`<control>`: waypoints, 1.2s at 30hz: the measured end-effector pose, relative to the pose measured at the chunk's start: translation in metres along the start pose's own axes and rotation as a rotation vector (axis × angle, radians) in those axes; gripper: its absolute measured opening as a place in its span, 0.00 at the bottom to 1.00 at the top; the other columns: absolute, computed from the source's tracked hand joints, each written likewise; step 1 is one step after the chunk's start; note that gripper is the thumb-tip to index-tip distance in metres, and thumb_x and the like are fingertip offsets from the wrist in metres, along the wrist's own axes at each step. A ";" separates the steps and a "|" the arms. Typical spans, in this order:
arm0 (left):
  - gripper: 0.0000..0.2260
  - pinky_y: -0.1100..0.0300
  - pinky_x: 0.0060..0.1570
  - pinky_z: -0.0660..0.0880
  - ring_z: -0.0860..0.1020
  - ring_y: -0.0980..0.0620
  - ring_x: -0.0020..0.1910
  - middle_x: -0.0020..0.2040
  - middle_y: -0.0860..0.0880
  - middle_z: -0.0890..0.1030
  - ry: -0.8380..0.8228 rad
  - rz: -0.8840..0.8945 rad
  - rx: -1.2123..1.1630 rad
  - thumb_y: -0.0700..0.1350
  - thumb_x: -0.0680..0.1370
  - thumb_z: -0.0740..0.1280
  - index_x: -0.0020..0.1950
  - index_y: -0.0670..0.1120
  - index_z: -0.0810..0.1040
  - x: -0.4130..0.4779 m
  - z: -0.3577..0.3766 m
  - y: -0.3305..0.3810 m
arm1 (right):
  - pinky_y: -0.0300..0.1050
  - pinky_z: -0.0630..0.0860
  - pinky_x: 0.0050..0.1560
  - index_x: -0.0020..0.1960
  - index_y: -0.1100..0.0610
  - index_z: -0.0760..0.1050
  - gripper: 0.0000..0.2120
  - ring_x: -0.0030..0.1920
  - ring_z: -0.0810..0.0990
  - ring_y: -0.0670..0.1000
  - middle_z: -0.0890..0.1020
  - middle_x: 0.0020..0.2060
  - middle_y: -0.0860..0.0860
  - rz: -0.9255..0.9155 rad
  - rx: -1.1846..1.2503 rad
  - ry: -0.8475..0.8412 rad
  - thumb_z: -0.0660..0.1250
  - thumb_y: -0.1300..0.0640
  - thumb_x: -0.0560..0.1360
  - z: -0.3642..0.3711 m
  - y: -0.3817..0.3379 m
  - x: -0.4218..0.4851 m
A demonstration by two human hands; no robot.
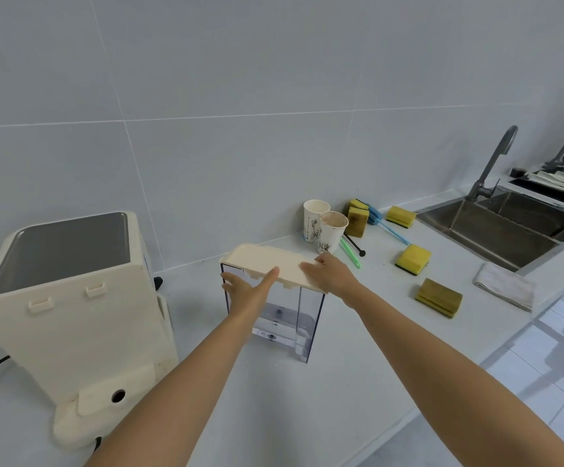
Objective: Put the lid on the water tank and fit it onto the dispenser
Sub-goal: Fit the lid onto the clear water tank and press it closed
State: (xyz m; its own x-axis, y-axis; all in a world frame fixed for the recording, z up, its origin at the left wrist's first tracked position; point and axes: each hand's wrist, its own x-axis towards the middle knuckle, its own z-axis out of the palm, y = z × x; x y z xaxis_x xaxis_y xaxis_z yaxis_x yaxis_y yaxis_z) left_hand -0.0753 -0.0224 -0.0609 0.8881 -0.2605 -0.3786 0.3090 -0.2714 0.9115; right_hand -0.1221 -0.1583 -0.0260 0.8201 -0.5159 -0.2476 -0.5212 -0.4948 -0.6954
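We see the clear, box-shaped plastic water tank (275, 315) standing upright on the pale countertop (358, 365), just right of the cream, boxy water dispenser (71, 298), with the flat cream plastic lid (270, 264) lying across the tank's open top — seemingly not yet pressed home. The left hand (250, 288) lies flat with fingers spread along the lid's near edge while the right hand (332, 273) rests open-palmed on its right end, probably so the 2 hands can square it. The dispenser's near side faces the tank — presumably where it docks.
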 end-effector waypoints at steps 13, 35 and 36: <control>0.30 0.55 0.63 0.64 0.69 0.46 0.68 0.70 0.46 0.70 -0.150 0.140 0.085 0.52 0.75 0.63 0.73 0.44 0.56 0.029 -0.027 0.012 | 0.44 0.73 0.42 0.36 0.57 0.65 0.15 0.36 0.74 0.52 0.75 0.32 0.52 -0.028 0.092 -0.092 0.66 0.49 0.72 0.013 0.003 -0.034; 0.45 0.45 0.62 0.69 0.63 0.43 0.70 0.72 0.44 0.60 0.050 0.307 0.771 0.63 0.64 0.69 0.72 0.45 0.54 -0.029 -0.016 0.013 | 0.45 0.66 0.60 0.72 0.55 0.61 0.23 0.67 0.69 0.58 0.69 0.69 0.59 -0.294 -0.195 -0.044 0.54 0.48 0.79 0.018 -0.046 0.005; 0.46 0.45 0.63 0.68 0.62 0.43 0.71 0.73 0.44 0.58 0.054 0.304 0.787 0.63 0.64 0.69 0.72 0.45 0.52 -0.032 -0.015 0.012 | 0.47 0.65 0.63 0.72 0.53 0.60 0.24 0.69 0.68 0.59 0.67 0.71 0.58 -0.313 -0.252 -0.073 0.53 0.48 0.79 0.023 -0.052 0.009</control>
State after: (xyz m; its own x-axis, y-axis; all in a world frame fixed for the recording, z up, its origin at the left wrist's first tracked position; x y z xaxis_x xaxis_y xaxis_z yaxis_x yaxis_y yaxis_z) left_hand -0.0946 -0.0030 -0.0357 0.9155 -0.3876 -0.1082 -0.2558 -0.7681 0.5870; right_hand -0.0828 -0.1214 -0.0073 0.9582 -0.2666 -0.1041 -0.2780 -0.7803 -0.5602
